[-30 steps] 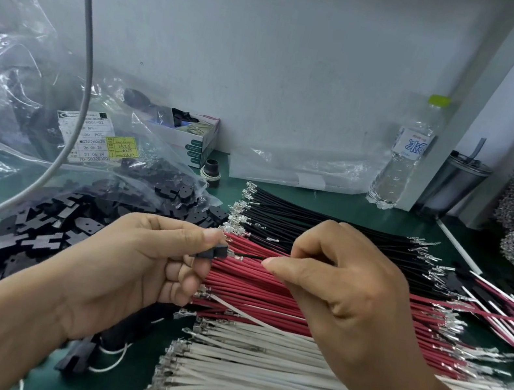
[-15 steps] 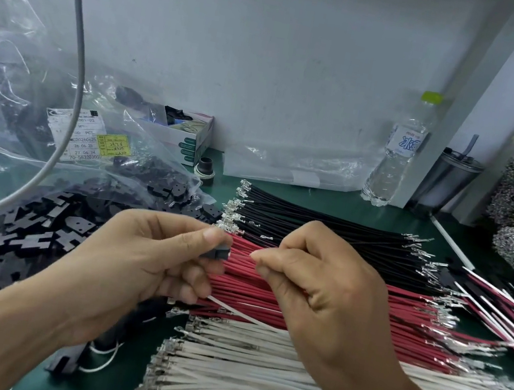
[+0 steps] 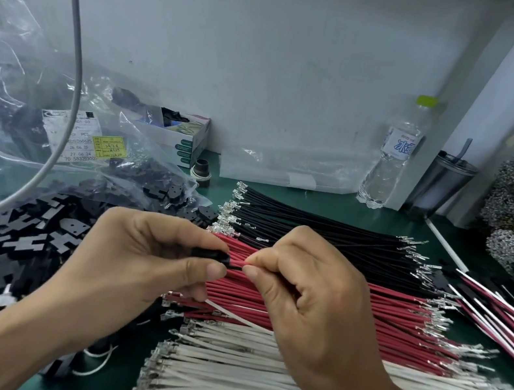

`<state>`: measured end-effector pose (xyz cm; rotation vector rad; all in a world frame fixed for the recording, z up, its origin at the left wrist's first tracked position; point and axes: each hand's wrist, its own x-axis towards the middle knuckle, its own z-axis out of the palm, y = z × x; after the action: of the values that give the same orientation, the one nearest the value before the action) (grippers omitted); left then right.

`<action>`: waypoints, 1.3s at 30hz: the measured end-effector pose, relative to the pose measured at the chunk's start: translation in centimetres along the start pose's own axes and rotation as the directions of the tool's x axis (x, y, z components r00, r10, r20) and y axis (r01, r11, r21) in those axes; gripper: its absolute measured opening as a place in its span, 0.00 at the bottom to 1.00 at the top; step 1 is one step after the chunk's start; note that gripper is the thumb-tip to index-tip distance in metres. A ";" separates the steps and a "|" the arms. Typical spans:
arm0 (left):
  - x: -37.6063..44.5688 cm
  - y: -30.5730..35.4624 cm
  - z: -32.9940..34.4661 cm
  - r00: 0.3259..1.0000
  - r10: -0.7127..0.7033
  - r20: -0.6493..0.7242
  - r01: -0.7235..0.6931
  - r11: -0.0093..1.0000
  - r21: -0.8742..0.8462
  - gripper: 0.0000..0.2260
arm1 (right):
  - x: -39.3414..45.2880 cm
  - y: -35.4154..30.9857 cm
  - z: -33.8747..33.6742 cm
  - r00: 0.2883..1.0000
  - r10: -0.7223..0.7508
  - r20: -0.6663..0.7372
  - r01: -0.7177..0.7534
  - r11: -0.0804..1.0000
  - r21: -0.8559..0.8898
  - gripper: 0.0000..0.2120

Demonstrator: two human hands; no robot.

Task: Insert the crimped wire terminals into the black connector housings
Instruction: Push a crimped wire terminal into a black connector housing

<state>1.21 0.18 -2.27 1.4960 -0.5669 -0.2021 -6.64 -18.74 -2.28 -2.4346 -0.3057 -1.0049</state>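
Note:
My left hand [image 3: 140, 263] pinches a small black connector housing [image 3: 212, 254] between thumb and forefinger. A white wire [image 3: 228, 312] trails from under that hand. My right hand [image 3: 310, 293] pinches a wire [image 3: 236, 262] right at the housing's open end; its terminal is hidden and its colour is hard to tell against the red bundle. Below both hands lie rows of crimped wires: black [image 3: 328, 231], red [image 3: 398, 323] and white [image 3: 250, 382]. A heap of loose black housings [image 3: 17, 238] spills from a clear bag at the left.
A clear plastic bag with a label [image 3: 83, 140] stands at the left, with a grey cable [image 3: 72, 86] hanging in front. At the back are a small box [image 3: 186, 141], a water bottle [image 3: 392, 157] and a tumbler [image 3: 439, 182]. Finished red-white wire sets [image 3: 507, 325] lie at the right.
My hands have closed together: the right hand's wire end has moved left up to the housing in the left hand. The gap between thumb tips has almost gone.

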 end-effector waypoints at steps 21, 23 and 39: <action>1.3 -1.9 -1.4 0.993 0.018 -0.115 0.000 0.988 0.152 0.10 | -1.1 -0.1 0.4 0.930 0.172 0.326 -0.107 0.972 -0.207 0.04; 1.3 -1.8 -1.4 0.993 0.001 -0.117 0.014 0.991 0.132 0.10 | -0.8 0.0 -0.1 0.928 0.186 0.323 -0.142 0.978 -0.154 0.03; 1.2 -1.0 -1.1 0.990 -0.138 0.009 0.138 0.988 -0.070 0.14 | 0.3 0.4 -2.1 0.993 -0.112 0.046 0.119 0.965 -0.233 0.04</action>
<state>3.01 0.50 -2.92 1.4675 -0.4555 -0.3298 -7.56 -20.11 -0.90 -2.6750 -0.3620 -1.1072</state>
